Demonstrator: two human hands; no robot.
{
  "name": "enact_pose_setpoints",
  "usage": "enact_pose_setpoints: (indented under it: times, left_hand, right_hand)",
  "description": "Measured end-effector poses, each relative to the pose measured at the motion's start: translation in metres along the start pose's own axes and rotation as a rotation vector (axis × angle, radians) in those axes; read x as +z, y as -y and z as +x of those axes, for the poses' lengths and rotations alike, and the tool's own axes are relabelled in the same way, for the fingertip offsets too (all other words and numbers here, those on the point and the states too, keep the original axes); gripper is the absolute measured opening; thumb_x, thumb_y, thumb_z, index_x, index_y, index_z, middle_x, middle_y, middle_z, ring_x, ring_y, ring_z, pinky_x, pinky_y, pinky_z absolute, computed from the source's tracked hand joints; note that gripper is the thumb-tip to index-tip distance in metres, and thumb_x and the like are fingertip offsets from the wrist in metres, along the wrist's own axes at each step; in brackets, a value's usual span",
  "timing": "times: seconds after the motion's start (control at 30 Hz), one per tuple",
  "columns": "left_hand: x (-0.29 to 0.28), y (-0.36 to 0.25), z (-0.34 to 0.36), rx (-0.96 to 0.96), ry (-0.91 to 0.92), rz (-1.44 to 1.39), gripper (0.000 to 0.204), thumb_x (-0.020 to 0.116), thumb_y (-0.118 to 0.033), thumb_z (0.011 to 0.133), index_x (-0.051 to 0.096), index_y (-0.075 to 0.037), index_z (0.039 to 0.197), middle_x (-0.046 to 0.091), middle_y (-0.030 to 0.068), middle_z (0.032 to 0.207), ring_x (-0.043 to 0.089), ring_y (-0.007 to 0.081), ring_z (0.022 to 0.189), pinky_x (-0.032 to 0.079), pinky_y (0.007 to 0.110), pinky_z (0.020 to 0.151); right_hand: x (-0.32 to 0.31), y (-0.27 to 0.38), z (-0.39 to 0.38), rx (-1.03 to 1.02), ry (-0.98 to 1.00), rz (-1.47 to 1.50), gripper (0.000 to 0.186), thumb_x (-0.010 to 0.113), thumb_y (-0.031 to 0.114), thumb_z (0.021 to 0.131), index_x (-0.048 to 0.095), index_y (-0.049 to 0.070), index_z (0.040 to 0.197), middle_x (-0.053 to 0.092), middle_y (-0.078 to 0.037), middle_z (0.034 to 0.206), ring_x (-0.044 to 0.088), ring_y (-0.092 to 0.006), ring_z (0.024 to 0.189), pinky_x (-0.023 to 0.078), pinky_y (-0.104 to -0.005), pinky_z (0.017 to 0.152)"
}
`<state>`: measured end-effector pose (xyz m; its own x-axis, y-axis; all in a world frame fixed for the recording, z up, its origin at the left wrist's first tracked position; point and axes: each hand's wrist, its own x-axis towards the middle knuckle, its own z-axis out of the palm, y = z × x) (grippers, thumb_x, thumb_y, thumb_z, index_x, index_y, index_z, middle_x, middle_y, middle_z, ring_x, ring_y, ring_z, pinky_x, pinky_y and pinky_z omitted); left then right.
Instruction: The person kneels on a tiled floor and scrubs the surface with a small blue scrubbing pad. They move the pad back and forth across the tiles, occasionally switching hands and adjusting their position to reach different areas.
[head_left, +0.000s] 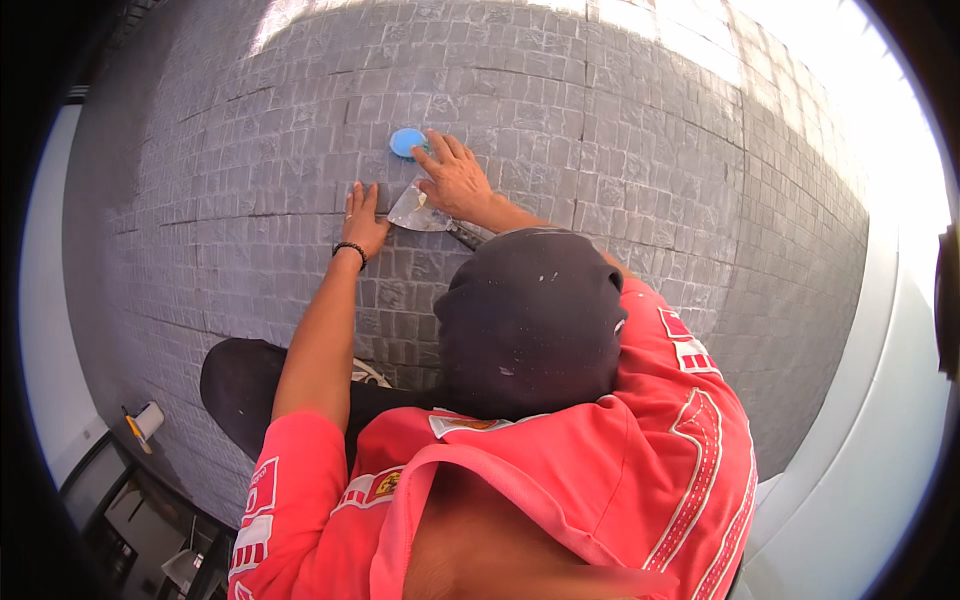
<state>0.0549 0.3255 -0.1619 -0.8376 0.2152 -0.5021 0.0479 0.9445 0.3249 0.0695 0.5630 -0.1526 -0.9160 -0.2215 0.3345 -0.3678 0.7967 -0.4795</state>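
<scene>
Grey paved floor, sunlit at the far edge

Head view: pale blue disc on the floor, at the fingertips of the right grip; cannot tell whether closed on anything. Partly beneath that palm, a pale triangular blade with a dark handle. Left grip flat and wide on the floor, thumb beside the blade's corner, dark beaded bracelet around the wrist.

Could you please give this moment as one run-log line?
Left hand: fingers extended on grey tiles | right hand: at pale triangular piece, beside blue disc | right grip: unclear
</scene>
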Motion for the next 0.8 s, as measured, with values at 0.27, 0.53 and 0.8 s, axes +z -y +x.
enact_pose_setpoints:
  times: [0.27,0.53,0.8]
  left_hand:
    - [-0.09,0.052,-0.023,-0.097,0.051,-0.343,0.07,0.063,-0.034,0.094,0.036,-0.002,0.151,0.046,0.0234,0.149,0.049,0.0334,0.135,0.041,0.039,0.109]
    - [-0.246,0.129,-0.016,-0.151,-0.022,-0.108,0.073,0.061,-0.039,0.095,0.038,0.003,0.149,0.051,0.0238,0.144,0.051,0.0304,0.134,0.038,0.037,0.111]
    - [-0.256,0.168,-0.027,-0.195,0.121,0.022,0.071,0.061,-0.039,0.095,0.041,0.003,0.148,0.051,0.0211,0.145,0.052,0.0286,0.132,0.039,0.038,0.109]
  right_hand:
    - [0.006,-0.091,0.082,-0.072,0.298,-0.332,0.051,0.052,0.009,0.092,0.05,0.015,0.142,0.046,-0.015,0.142,0.051,-0.0336,0.119,0.043,-0.0449,0.103]
    - [-0.059,-0.142,0.008,0.18,0.026,-0.262,0.052,0.054,0.014,0.092,0.044,-0.004,0.14,0.045,-0.018,0.141,0.057,-0.0358,0.108,0.048,-0.045,0.096]
    - [-0.144,-0.22,-0.069,0.22,0.159,-0.616,0.037,0.054,0.024,0.097,0.056,-0.002,0.122,0.057,-0.022,0.119,0.063,-0.0399,0.097,0.054,-0.0452,0.085]
